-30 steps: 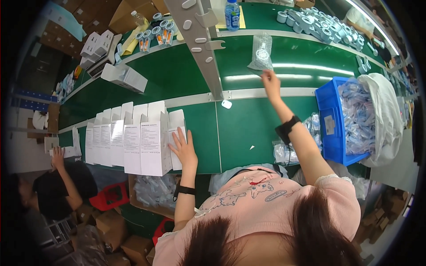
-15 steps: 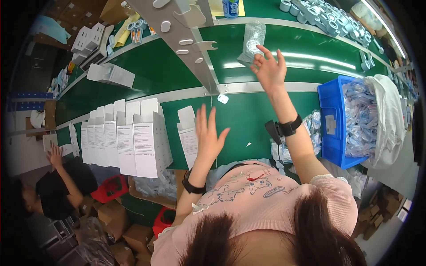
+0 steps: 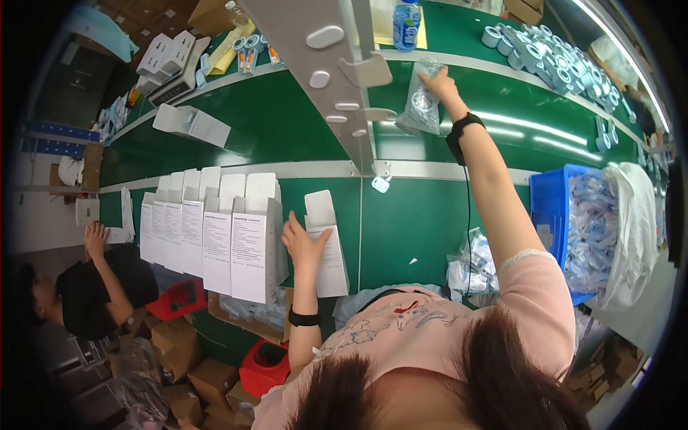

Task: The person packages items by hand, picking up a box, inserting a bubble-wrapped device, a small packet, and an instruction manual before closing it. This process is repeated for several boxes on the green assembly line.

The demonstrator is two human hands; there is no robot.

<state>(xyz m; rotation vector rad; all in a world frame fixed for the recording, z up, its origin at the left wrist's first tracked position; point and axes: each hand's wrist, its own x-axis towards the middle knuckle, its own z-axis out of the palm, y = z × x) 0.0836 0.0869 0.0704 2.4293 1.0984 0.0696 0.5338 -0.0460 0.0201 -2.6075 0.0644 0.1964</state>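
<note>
My right hand (image 3: pixel 446 87) reaches far out over the upper green shelf. Its fingers are closed on the top end of a clear bubble-wrap bag (image 3: pixel 418 115), and a round whitish item shows inside. Close to me, my left hand (image 3: pixel 307 247) has thumb and fingers apart, beside a single upright white carton (image 3: pixel 331 269) with its top flap raised. The thumb overlaps the carton's left edge; whether the fingers press on it I cannot tell. Left of that hand stands a row of white cartons (image 3: pixel 247 251) with raised flaps and printed fronts.
A grey metal post (image 3: pixel 337 79) with hooks rises between my arms. At right stands a blue bin (image 3: pixel 548 193) full of small bagged items, near clear packets (image 3: pixel 469 265). Grey-blue rolls (image 3: pixel 552 61) and a blue-labelled bottle (image 3: pixel 406 27) sit at the back. Another person (image 3: pixel 100 287) works at left.
My right hand has gone from open beside the bubble-wrap bag to gripping its top end. My left hand has moved down and left, next to the single carton. The whole view has shifted.
</note>
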